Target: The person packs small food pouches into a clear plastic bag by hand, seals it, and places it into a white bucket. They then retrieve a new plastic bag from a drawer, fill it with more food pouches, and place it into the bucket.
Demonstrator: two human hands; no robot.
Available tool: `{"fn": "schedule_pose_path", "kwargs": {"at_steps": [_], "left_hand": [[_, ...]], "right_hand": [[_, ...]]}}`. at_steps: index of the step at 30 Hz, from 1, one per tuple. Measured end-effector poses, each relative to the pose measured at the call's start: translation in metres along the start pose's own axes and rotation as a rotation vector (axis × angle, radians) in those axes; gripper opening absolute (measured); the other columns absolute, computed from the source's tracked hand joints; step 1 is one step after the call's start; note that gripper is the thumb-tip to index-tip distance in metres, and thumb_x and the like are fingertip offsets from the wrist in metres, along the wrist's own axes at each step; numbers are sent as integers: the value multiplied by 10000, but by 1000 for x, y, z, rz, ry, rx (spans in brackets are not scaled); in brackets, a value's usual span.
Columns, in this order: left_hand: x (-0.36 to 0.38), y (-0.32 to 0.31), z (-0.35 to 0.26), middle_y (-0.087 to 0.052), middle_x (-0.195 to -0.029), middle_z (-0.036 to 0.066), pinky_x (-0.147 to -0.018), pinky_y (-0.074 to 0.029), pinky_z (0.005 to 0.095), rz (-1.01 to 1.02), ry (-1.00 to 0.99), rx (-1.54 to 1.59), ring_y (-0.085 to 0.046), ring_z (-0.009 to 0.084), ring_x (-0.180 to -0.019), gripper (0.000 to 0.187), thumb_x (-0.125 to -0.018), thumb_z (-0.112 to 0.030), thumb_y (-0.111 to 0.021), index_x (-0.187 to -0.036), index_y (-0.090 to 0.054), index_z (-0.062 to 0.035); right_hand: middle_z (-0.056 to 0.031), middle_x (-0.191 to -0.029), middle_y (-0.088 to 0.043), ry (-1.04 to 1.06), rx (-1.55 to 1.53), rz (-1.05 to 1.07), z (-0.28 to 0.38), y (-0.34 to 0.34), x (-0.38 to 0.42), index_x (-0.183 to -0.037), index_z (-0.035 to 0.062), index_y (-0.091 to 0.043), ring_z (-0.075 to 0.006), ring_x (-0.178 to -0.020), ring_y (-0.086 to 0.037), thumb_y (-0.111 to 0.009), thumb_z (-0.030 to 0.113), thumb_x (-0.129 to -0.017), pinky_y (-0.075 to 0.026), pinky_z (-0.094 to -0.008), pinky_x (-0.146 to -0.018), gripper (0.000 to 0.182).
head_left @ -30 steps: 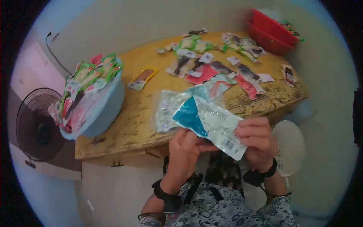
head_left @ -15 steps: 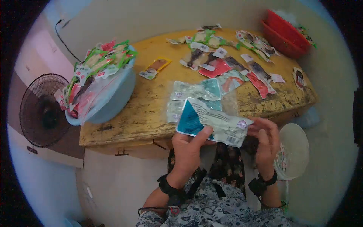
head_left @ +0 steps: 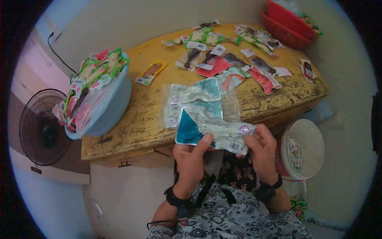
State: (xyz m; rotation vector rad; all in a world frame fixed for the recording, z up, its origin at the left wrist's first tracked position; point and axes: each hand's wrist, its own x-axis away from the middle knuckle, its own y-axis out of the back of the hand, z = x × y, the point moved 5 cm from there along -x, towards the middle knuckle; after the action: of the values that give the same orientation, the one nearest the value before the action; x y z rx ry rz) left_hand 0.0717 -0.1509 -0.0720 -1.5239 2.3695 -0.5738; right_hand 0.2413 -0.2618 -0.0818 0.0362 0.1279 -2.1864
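Note:
A teal and white sealed food packet is held printed side up over the table's front edge. My left hand grips its teal end, thumb on top. At the other end, my right hand pinches the white corner beside the barcode. Just beyond lie similar teal and white packets on a clear plastic bag. What is inside the held packet cannot be seen.
The worn yellow table bears several packets of food, a yellow packet and a phone. A heaped blue basin stands left, red baskets back right. A white bucket and a fan flank the table.
My right hand has closed from spread fingers to a pinch on the packet's right end. The view has shifted slightly, showing more of the bucket.

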Motion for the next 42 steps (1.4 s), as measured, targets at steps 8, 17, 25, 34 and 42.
{"fn": "schedule_pose_path", "kwargs": {"at_steps": [8, 17, 25, 34, 42], "left_hand": [[14, -2, 4, -718, -1054, 47, -803, -567, 299, 94, 42, -78, -681, 129, -920, 320, -875, -65, -772, -1167, -659, 0], [22, -13, -2, -697, -1155, 64, -851, -525, 264, 214, -46, -102, -628, 95, -982, 407, -935, -48, -702, -1315, -593, 48], [17, -33, -14, -643, -881, 158, -703, -511, 404, 918, -185, -726, -656, 266, -763, 459, -920, -211, -685, -1313, -534, -28], [-6, -69, -40, -689, -921, 133, -753, -556, 399, 622, -183, -884, -693, 304, -813, 384, -918, -263, -738, -1185, -594, -29], [-60, -105, -25, -623, -890, 173, -711, -512, 480, 335, -796, -1471, -632, 368, -869, 438, -847, -415, -749, -951, -608, -13]], "right_hand": [[-45, -966, -680, -40, 135, -48, -6, 21, 14, -1058, 3, -648, -133, -876, -640, -674, 48, -859, -530, -299, -806, 205], [-29, -924, -680, 23, 226, -53, -17, 32, 39, -1038, 15, -670, -122, -842, -640, -735, 129, -826, -522, -293, -753, 249], [-27, -998, -693, -24, 135, 332, 45, 27, 18, -1164, 57, -688, -146, -906, -659, -822, 234, -795, -514, -292, -787, 431], [-30, -963, -696, 117, 315, -95, 53, 69, 12, -1131, 56, -652, -143, -850, -671, -719, 167, -883, -544, -300, -745, 279], [-50, -979, -688, 119, -335, -536, 21, 126, 4, -1193, 34, -593, -152, -822, -694, -607, 124, -956, -578, -274, -639, 254]]}}
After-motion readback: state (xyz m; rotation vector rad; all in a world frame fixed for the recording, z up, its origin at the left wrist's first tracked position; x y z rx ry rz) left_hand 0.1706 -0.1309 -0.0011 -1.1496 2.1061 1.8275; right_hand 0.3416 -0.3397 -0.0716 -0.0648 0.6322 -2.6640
